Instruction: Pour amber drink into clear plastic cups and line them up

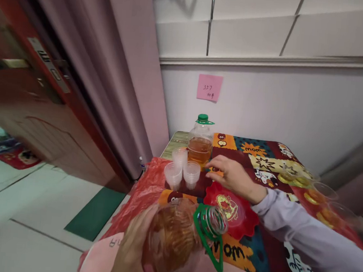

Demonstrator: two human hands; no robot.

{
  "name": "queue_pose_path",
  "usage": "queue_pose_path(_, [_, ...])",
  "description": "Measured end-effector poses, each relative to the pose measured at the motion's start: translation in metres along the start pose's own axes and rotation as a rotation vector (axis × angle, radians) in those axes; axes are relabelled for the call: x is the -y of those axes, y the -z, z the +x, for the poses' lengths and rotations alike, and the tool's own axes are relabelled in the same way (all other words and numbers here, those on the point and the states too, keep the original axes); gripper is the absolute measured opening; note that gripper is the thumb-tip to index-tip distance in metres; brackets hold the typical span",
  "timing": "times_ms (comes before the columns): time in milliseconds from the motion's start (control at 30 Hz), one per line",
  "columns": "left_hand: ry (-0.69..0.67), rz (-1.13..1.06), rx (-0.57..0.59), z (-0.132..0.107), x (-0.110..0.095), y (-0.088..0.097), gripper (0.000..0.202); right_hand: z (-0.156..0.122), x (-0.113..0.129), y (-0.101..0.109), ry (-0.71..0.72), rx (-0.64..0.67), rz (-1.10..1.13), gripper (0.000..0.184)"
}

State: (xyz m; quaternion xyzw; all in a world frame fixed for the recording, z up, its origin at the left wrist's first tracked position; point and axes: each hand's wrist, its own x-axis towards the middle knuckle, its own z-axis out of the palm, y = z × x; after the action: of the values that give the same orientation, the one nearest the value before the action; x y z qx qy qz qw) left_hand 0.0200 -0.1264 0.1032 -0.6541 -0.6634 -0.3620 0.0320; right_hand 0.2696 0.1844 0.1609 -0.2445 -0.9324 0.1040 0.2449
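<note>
In the head view, holds the bottle (169,239) in the left hand (131,244), low over the near edge of the desk (174,144), tilted so as to point the uncapped mouth to the right and slightly up. Curls the left grip around the bottle's left side, with most of the fingers out of sight behind it. Shows amber liquid through the clear plastic, and a green ring with a loose handle at the neck. Stretches the right hand (231,175) across from a pale sleeve (306,238), above the far side of the red tray (244,221). Leaves the right grip partly spread, thumb and fingers apart, with nothing in it. Points those fingertips left, just beside the cups (191,174), clear and nested in three stacks, and in front of the capped bottle (199,149), part full of amber liquid too. Cannot tell from this angle whether any fingertip touches the capped bottle. Spreads a patterned cloth (272,162) over much of the desk, with red sheeting (151,180) along the left. Sets yellow-filled vessels (315,196) near the right edge, blurred. Hangs a pink note (209,87) on the wall (268,101) behind, and a brown door (83,122) at left.
</note>
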Motion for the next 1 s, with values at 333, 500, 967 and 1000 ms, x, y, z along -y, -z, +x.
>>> queue_pose_path(333, [-0.074,-0.076,0.028,0.000,0.006,0.003,0.145,0.025,0.039,-0.059,-0.105,0.208,-0.082,0.017])
queue_pose_path(500, [-0.086,-0.095,0.029,0.000,0.003,0.002,0.150,0.027,0.035,-0.067,-0.117,0.145,-0.055,0.008])
queue_pose_path(967, [-0.124,-0.094,0.025,0.006,0.005,-0.001,0.143,0.011,0.035,-0.008,-0.028,-0.343,0.073,0.018])
queue_pose_path(1000, [-0.119,-0.106,0.029,0.007,0.007,-0.001,0.142,0.002,0.033,0.003,-0.048,-0.365,0.041,0.018])
